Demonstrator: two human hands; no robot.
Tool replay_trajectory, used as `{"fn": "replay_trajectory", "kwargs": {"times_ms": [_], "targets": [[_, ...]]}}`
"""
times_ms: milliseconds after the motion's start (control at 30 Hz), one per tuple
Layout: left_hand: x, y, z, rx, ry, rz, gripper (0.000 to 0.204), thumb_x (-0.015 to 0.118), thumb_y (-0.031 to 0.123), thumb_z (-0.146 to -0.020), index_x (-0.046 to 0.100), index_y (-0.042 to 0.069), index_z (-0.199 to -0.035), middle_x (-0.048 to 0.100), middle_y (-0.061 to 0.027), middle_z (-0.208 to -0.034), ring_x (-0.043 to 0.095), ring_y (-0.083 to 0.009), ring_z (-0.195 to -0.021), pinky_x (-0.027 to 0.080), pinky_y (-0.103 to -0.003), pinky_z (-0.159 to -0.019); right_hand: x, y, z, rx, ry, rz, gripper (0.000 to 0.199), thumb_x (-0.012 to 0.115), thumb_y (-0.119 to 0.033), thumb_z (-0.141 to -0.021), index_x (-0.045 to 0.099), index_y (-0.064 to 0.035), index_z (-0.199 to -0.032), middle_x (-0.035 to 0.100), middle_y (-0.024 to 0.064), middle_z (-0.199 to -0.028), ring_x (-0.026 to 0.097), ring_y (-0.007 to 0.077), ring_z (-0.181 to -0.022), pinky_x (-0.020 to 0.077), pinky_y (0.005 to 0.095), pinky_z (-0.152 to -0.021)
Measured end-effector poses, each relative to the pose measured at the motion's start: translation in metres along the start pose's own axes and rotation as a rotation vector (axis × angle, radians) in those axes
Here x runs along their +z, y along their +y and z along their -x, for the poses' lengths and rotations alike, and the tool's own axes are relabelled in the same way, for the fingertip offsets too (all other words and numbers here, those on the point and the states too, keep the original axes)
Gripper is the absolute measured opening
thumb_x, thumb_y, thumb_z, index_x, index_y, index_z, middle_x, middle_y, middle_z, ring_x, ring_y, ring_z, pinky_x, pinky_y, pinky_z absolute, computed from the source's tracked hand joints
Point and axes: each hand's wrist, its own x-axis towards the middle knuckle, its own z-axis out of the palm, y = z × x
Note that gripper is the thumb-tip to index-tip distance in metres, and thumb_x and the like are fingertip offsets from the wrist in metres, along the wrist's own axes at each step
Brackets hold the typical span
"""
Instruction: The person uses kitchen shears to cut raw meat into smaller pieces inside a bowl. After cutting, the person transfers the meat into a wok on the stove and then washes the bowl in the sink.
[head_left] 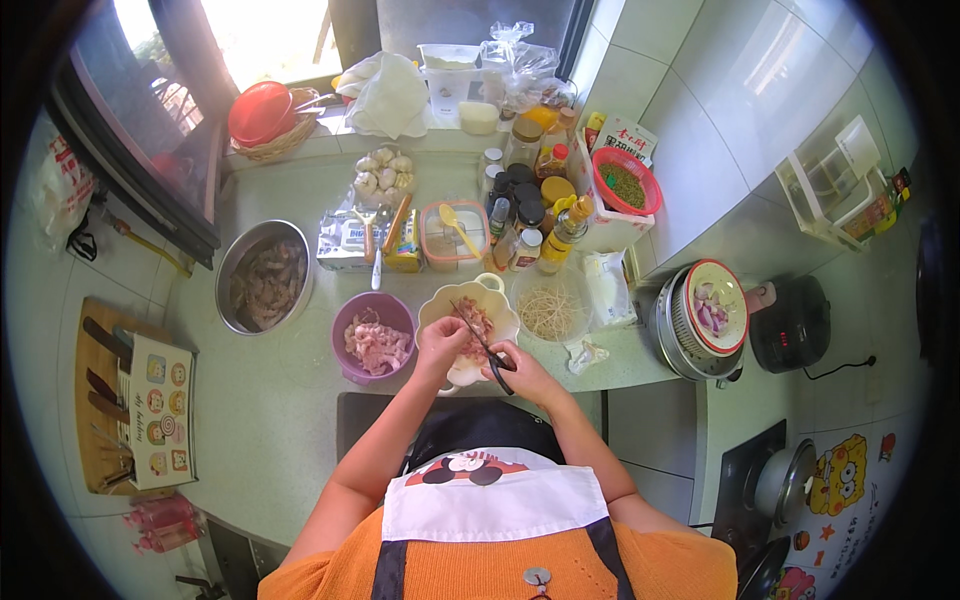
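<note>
The meat (pixel 472 322) is pink, raw and ragged, lying in small wet pieces in one cream bowl (pixel 500 312) with a wavy rim and small handles, which stands on the pale bench (pixel 270 420) directly under both hands. The left hand (pixel 440 345) has its fingers curled shut on a piece of meat over the bowl's near edge. The right hand (pixel 520 375) has its fingers closed through the dark handles of one pair of scissors (pixel 487 350), whose thin blades run up from the fingers into the meat.

Just left of the left fingers stands one round purple bowl (pixel 372 335) with paler pink meat pieces. Farther left is one shiny steel basin (pixel 263 275) with greyish scraps. Right of the right fingers sits one clear glass bowl (pixel 548 303) of thin pale sprouts. Beyond the fingers is one clear lidded box (pixel 453 235) with a yellow spoon on it, and a cluster of jars and bottles.
</note>
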Motion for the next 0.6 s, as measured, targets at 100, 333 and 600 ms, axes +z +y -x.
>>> {"fn": "replay_trajectory", "kwargs": {"times_ms": [100,333,600], "targets": [[0.000,0.002,0.002,-0.033,-0.012,0.053,0.007,0.061,0.007,-0.080,0.060,0.000,-0.082,0.060,-0.0013,-0.072,0.056,-0.0072,-0.064,0.047,-0.021,-0.059,0.000,-0.005,0.002,0.029,0.000,0.016,0.037,0.069,-0.026,-0.077,0.052,-0.0067,-0.104,0.051,-0.0033,-0.067,0.043,0.0040,-0.060,0.0313,0.0204,-0.052],[0.003,0.002,0.003,-0.090,-0.048,0.196,0.009,0.064,0.007,-0.080,0.059,0.001,-0.085,0.061,-0.0039,-0.074,0.058,-0.0102,-0.063,0.050,-0.023,-0.060,0.001,-0.003,0.000,0.064,0.008,-0.178,0.035,0.070,-0.026,-0.077,0.055,-0.0057,-0.101,0.052,-0.0015,-0.059,0.043,0.0048,-0.050,0.0304,0.0214,-0.044],[0.002,0.000,0.001,-0.127,-0.051,0.176,0.010,0.063,0.005,-0.079,0.058,-0.001,-0.085,0.062,-0.0068,-0.076,0.059,-0.0118,-0.064,0.050,-0.024,-0.060,0.003,-0.017,0.005,0.097,0.052,-0.284,0.028,0.069,-0.022,-0.078,0.056,-0.0039,-0.095,0.049,-0.0009,-0.051,0.039,0.0057,-0.037,0.0232,0.0213,-0.035]]}}
